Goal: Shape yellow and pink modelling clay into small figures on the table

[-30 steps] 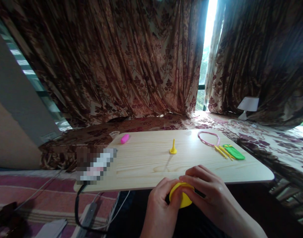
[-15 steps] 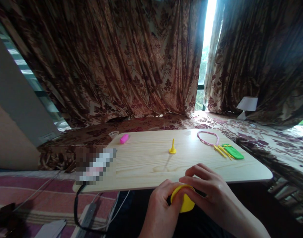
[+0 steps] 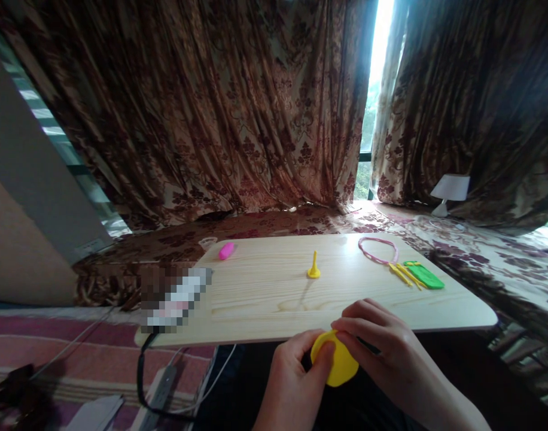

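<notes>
A flat, rounded piece of yellow modelling clay (image 3: pixel 343 365) is held between my hands, just below the table's near edge. My left hand (image 3: pixel 296 371) grips its left side, with the thumb lying across its face. My right hand (image 3: pixel 377 338) pinches the upper right rim between thumb and fingertips. Beyond them, a yellow clay stand (image 3: pixel 314 268) with a round base and a thin upright stem rests on the table. Part of the clay's left side is hidden by my left hand.
On the wooden table (image 3: pixel 256 299) are a pink clay lump (image 3: pixel 226 251), a pink braided loop (image 3: pixel 378 261), yellow sticks (image 3: pixel 404 275) and a green clay slab (image 3: pixel 424 275). A blurred-out object with a black cable (image 3: pixel 140 377) lies at the left. A lamp (image 3: pixel 451 188) stands behind.
My right thumb has shifted from the face of the yellow clay up to its rim, so more of the flat face shows. The things on the table stay put.
</notes>
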`<state>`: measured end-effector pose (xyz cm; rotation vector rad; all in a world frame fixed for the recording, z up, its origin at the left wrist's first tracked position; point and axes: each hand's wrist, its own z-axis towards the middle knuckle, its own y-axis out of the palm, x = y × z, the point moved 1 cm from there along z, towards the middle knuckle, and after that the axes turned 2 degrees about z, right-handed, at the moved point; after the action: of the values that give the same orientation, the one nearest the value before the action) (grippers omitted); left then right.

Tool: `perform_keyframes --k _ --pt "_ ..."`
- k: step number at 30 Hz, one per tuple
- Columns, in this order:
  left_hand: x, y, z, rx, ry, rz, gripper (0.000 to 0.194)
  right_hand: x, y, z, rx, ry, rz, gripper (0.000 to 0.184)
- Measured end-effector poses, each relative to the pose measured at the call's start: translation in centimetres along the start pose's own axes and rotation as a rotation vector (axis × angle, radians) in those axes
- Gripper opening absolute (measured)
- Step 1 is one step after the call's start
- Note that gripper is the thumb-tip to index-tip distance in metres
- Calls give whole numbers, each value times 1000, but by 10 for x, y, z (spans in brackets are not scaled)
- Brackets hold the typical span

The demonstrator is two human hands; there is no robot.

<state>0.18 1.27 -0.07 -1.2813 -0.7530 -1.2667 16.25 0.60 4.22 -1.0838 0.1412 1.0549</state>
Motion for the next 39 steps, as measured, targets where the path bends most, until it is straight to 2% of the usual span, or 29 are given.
perform_keyframes --k 5,8,15,24,30,36,39 --pt "-2 -1 1 89 70 77 21 -3 0 1 -22 26 22 20" --pt "1 -1 0 95 134 143 21 -4 0 0 -74 -1 13 21" --pt "8 -5 -2 101 201 218 26 -4 1 1 -70 -43 13 25" --pt "4 -3 -2 87 185 234 21 -3 0 -1 -60 -132 -1 22" --pt "5 -3 -3 79 199 243 23 -5 -2 1 -100 -79 -39 27" --pt "6 -3 -3 83 189 250 23 -4 0 0 -109 -114 -57 27" --pt "2 -4 -2 111 181 207 20 -2 -1 -1 -72 -74 -57 36"
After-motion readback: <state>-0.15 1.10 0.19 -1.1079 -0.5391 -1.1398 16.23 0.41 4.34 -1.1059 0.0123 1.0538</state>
